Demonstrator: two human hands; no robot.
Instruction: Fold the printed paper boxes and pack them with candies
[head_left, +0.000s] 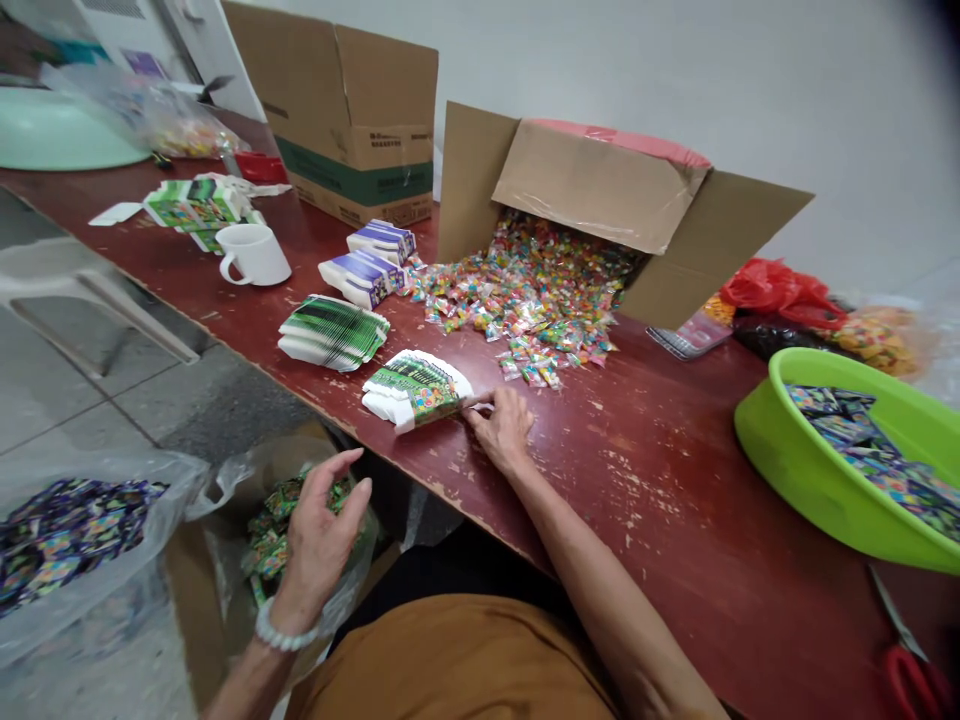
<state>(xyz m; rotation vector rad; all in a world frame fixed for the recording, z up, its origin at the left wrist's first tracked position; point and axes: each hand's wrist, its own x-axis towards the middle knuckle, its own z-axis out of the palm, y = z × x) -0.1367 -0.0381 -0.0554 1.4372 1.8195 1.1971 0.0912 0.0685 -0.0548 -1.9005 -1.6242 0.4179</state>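
Note:
My right hand (504, 428) is at the right end of a fanned stack of green-and-white printed packets (409, 390), its thumb and fingers closed on the edge of the top packet. My left hand (322, 535) hangs off the table's front edge with fingers apart and nothing in it. Below it, an open plastic bag holds several green packets (274, 520). A second fanned stack of green packets (334, 330) lies just behind the first. Small wrapped candies (525, 300) spill across the table from a tipped cardboard box (592, 180).
Beyond the stacks are purple-and-white packet bundles (364, 275), a white mug (255, 255) and more green bundles (196, 203). An upright carton (352, 120) stands behind. To the right are a lime-green basin (780, 455) of dark packets and red-handled scissors (907, 670). A bag of purple packets (75, 535) sits low left.

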